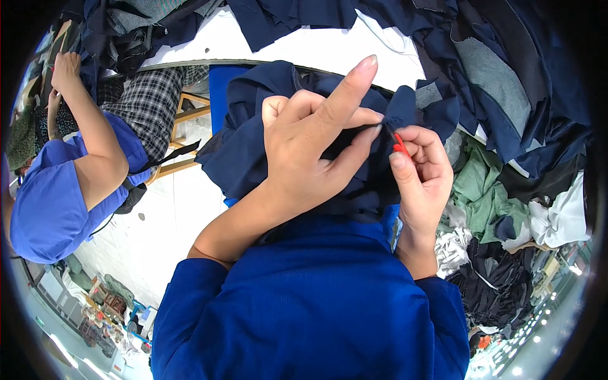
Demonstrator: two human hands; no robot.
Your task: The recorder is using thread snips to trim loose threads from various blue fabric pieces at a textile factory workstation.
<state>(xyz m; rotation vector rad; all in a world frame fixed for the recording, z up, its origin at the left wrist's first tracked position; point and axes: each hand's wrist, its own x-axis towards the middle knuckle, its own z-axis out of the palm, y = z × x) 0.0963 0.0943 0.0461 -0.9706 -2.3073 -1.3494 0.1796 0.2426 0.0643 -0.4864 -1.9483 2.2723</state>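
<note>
A dark navy piece of cloth (237,161) lies bunched in front of my body, against the table edge. My left hand (301,149) pinches a bit of it between the thumb and a bent finger, while the index finger points up and away. Close to those fingertips, my right hand (427,174) grips a slim red tool (401,144) between thumb and fingers. The tool's tip is right by the pinched cloth; its exact kind is too small to make out.
Navy cut pieces (297,16) cover much of the white table (221,38). At right are green cloth (478,190), white cloth (560,218) and a heap of dark scraps (497,278). On the left, a person in blue (50,202) works near a wooden stool (183,116).
</note>
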